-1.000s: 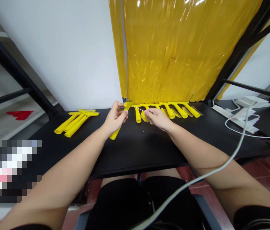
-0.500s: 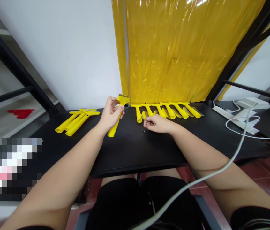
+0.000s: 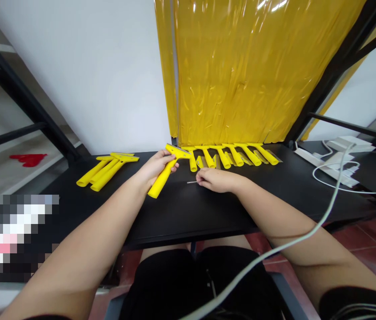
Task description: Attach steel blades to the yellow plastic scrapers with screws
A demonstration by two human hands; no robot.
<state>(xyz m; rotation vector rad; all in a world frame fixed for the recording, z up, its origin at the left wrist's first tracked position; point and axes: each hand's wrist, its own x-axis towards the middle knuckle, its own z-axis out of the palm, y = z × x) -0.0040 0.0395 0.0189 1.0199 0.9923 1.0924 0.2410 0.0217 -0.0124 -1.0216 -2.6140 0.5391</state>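
Note:
My left hand [image 3: 161, 166] is closed around a yellow scraper [image 3: 162, 178], held tilted above the black table with its wide head up and to the right. My right hand [image 3: 213, 179] is closed just to the right of it, fingers curled over the table. A thin metal rod [image 3: 191, 182] sticks out leftward from its fingertips; the rest is hidden in the fingers. Behind that hand lies a row of several yellow scrapers [image 3: 223, 156], side by side, some with metal blades showing. To the left, a few yellow scrapers [image 3: 104, 171] lie stacked together.
The black table [image 3: 174, 218] backs onto a white panel [image 3: 108, 80] and yellow plastic sheeting [image 3: 241, 71]. A power strip [image 3: 324, 166] with plugs sits at the right. A pale cable [image 3: 284, 246] crosses in front of my right forearm. Black frame bars [image 3: 338, 66] stand at the sides.
The scraper in my left hand has turned and dropped lower, its head now showing broadside. My right hand has moved slightly down and left, with the metal rod now pointing left.

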